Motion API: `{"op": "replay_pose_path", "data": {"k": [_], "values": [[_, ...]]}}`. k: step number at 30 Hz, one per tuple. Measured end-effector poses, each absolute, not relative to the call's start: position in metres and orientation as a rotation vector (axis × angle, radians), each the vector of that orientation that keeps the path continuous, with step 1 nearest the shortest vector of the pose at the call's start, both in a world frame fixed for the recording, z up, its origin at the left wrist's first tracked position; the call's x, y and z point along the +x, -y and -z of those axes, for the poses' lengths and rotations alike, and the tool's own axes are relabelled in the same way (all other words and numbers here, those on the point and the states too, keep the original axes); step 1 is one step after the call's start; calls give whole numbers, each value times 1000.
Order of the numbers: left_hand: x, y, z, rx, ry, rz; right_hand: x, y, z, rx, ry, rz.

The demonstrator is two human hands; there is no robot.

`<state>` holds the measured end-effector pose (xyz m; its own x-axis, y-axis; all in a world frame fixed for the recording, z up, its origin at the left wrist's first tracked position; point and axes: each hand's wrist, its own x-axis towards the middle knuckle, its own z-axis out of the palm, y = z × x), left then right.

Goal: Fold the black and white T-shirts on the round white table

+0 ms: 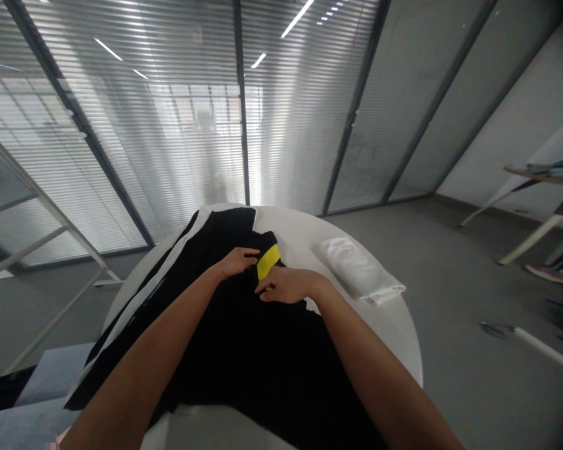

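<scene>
A black garment (244, 362) is spread over the round white table (300, 228), with a white stripe (136, 306) down its left side. A narrower black part of it bears a bright yellow band (268, 261) near the middle. My left hand (234, 264) is at the band's left edge, its fingertips closed on the black cloth. At the lower right of the band, my right hand (286, 285) has its thumb and fingers bent in on the same cloth. The exact fold between the fingers is too small to make out.
A folded white cloth (356, 265) lies on the table's right side. To the left stands a white metal frame (68, 225), with pale grey-blue cushions (56, 375) below it. Glass partitions with blinds (291, 125) rise behind. Another table (539, 178) is at the far right.
</scene>
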<state>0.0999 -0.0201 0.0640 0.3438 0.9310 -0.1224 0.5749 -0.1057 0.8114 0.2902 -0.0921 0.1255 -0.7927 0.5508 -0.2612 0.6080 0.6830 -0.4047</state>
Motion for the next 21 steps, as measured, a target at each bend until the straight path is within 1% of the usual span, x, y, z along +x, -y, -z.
{"op": "replay_pose_path", "data": {"k": [4, 8, 16, 19, 21], "values": [[105, 17, -54, 1981, -1377, -576, 290, 94, -123, 995, -2661, 676], [104, 16, -56, 2052, -1472, -641, 288, 93, -125, 968, -2735, 678], [80, 11, -98, 1958, -1526, -857, 267, 109, -123, 1079, -3141, 457], [65, 2, -113, 1939, -1548, -974, 247, 120, -121, 1107, -3206, 464], [54, -4, -115, 1905, -1575, -1030, 236, 129, -119, 1059, -3258, 531]]}}
